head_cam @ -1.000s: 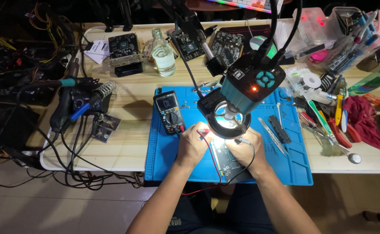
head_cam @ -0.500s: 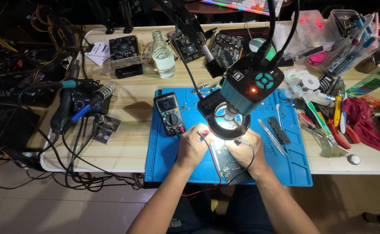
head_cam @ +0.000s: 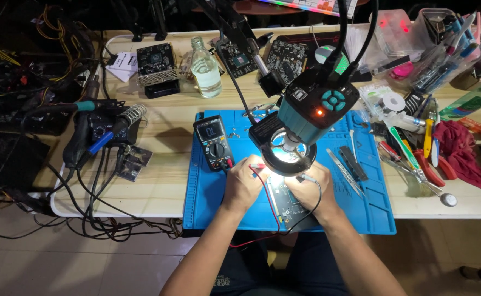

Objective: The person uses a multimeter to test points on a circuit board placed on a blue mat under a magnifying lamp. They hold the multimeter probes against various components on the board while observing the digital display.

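Observation:
My left hand (head_cam: 244,183) holds a red test probe (head_cam: 258,166) and my right hand (head_cam: 310,189) holds a black test probe (head_cam: 306,177). Both tips rest over a circuit board (head_cam: 285,204) lying on the blue work mat (head_cam: 213,192). A teal microscope camera (head_cam: 313,109) with a lit ring light (head_cam: 289,153) hangs directly above the board and covers part of it. A black multimeter (head_cam: 214,143) lies on the mat left of my hands, with red and black leads running from it to the probes.
A soldering station (head_cam: 100,131) with cables sits at the left. A clear bottle (head_cam: 205,68) and several circuit boards (head_cam: 155,61) stand at the back. Tweezers (head_cam: 343,171), hand tools (head_cam: 416,159) and a red cloth (head_cam: 462,153) lie to the right.

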